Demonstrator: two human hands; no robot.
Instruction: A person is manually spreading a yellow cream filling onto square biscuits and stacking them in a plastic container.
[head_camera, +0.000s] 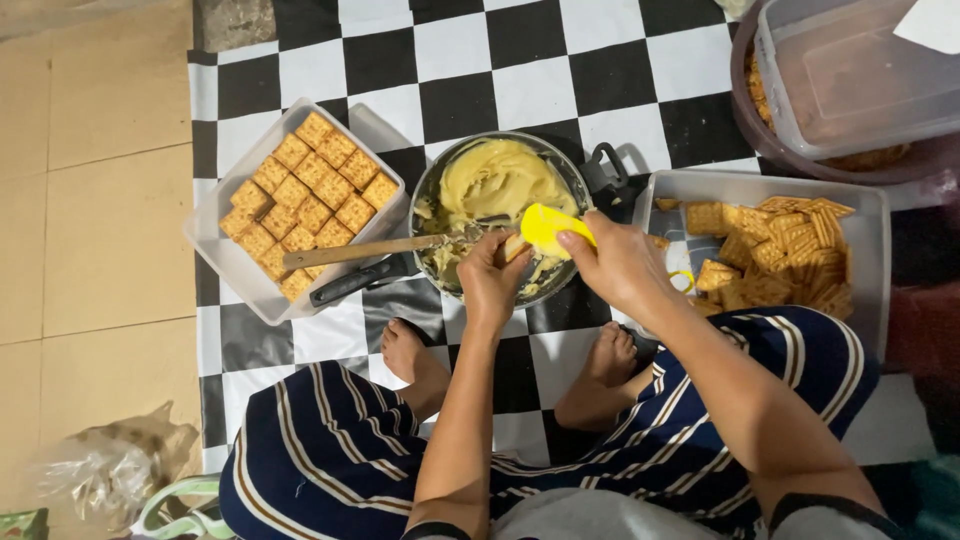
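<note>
right hand (622, 262) is pinched on the yellow spatula (548, 228), blade pointing toward 9 o'clock, long axis about level. left hand (492, 280) pinches a cracker (514, 247) under it, over the pan of cream (497, 180). at 9 o'clock the tray of laid crackers (308, 205) looks like one full layer, no cream on it yet, and loose crackers (785, 255) wait at 3 o'clock, so i'd say early days.

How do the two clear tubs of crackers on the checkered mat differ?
The left tub holds square crackers laid flat in tidy rows, filling it. The right tub holds crackers heaped loosely at one end, leaving bare floor at the other. Both are clear, rectangular, lidless tubs flanking the pot of yellow cream.
</note>
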